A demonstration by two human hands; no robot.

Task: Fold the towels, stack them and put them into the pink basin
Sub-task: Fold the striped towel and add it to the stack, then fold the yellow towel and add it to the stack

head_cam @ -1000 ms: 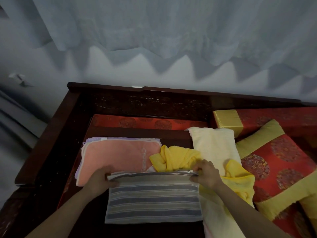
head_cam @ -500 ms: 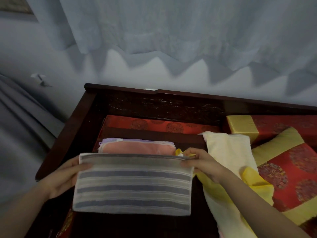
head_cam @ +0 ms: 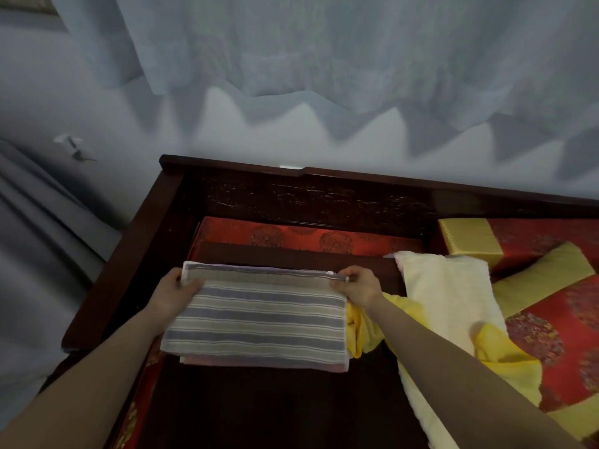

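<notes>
- Two bare forearms are seen entering from the bottom edge, left and right, and reaching forward over a dark wooden table point(head_cam: 275, 413).
- A folded grey-and-beige striped towel point(head_cam: 259, 322) is held flat at the middle of the view, its stripes running left to right.
- Under the near edge of the striped towel a pale pink strip point(head_cam: 259, 364) is visible; a thin lilac edge point(head_cam: 246, 266) is seen along its far side. The striped towel is therefore recorded as lying over a stack of folded towels, mostly hidden.
- The left hand point(head_cam: 176, 291) is clenched on the far left corner of the striped towel, thumb on top.
- The right hand point(head_cam: 358, 286) is clenched on the far right corner of the same towel, fingers curled over the edge.
- A crumpled yellow towel point(head_cam: 366, 328) is noted just beside the right edge of the striped towel, under the right forearm; more yellow cloth point(head_cam: 505, 358) is seen to the right of that forearm.
- A cream towel point(head_cam: 450, 293) is laid out lengthwise to the right, running from the far side toward the bottom edge, under the yellow cloth.
- Red-and-gold cushions point(head_cam: 551, 306) are recorded at the right edge, touching the cream towel.
- A red patterned seat cushion point(head_cam: 301, 234) is seen beyond the towels, against a dark carved wooden backrest point(head_cam: 308, 196).
- A pale wall and a hanging grey curtain point(head_cam: 324, 43) are noted farthest away.
- The pink basin is not located in this view.
</notes>
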